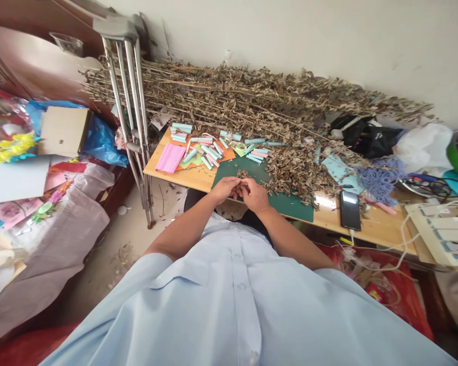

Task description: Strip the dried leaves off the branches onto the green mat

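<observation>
Both hands meet at the front edge of the green mat (295,207). My left hand (226,189) has its fingers bent around a small bit of dried leaves (239,188). Against it, my right hand (255,195) pinches the same dried leaves with its fingertips. A heap of crumbled dried leaves (295,170) lies on the mat just right of the hands. Behind and to the left are pink and blue paper rolls (209,150) and a pink paper stack (170,157) on the wooden table (198,180).
Long dried plant stalks (229,96) lie along the wall. Metal crutches (132,101) stand at the table's left end. To the right are a phone (350,209) on a cable, blue yarn (381,178), a white plastic bag (423,147) and a power strip (438,229).
</observation>
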Demonstrator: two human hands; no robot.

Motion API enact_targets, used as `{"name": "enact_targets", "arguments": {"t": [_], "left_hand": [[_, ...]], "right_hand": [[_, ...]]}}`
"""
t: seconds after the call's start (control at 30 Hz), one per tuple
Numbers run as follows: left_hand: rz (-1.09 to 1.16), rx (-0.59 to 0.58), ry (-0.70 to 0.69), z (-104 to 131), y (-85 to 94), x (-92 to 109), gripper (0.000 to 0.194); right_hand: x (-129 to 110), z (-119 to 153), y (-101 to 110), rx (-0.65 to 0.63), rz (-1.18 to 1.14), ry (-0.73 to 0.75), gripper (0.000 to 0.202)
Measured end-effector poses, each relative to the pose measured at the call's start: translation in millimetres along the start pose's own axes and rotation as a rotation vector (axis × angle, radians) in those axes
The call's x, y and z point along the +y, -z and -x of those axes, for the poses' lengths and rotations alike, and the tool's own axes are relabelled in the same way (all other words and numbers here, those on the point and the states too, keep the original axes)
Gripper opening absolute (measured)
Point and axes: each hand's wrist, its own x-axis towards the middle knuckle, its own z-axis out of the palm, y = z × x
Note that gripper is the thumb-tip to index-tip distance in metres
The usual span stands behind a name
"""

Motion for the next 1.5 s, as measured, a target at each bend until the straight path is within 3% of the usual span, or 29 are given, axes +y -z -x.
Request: {"name": "enact_targets", "arguments": {"t": [0.5,0.67,0.9,1.07,1.2,1.4,1.5], "left_hand": [[-0.051,0.031,0.015,-1,-2.3,2,0.020],[-0.154,0.000,0.000,-1,-2.2,3,0.026],[-0.176,-0.017,0.043,-2,2.0,-1,0.074],[-0.122,-0.045,0.065,-3,4.2,-1,0.087],[-0.068,-0.018,0.075,-1,3.1,3,0.074],[-0.046,0.015,0.059,0,-1.1,4,0.021],[-0.067,0.086,0.042,0,-4.5,2,0.011]], "right_hand": [[-7,-4,22,-0.099,-0.002,0.089,0.035],[-3,-4,19,-0.126,-0.035,0.098,0.044],[6,-5,9,-0.116,-0.079,0.143,0.025],[4,-5,9,-0.117,-0.064,0.136,0.023],[0,-4,10,-0.107,-0.035,0.090,0.023],[-2,-1,8,0.003,-0.079,0.037,0.022],[0,0,7,0.050,-0.121,0.041,0.021]]}}
